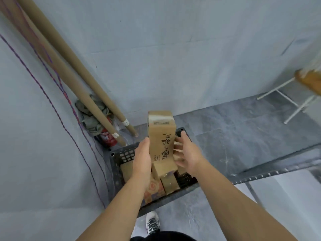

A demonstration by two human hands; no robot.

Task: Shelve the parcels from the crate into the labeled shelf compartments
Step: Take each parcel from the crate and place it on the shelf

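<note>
Cardboard-brown, tall, upright, black script down one face, tape across top: parcel clasped by left hand; right hand splayed loose just beside; crate beneath fingers.

One wide-angle view from the person's head looks forward and steeply down, close over the left hand, right hand and a cardboard parcel above the black crate, facing a grey wall.
</note>
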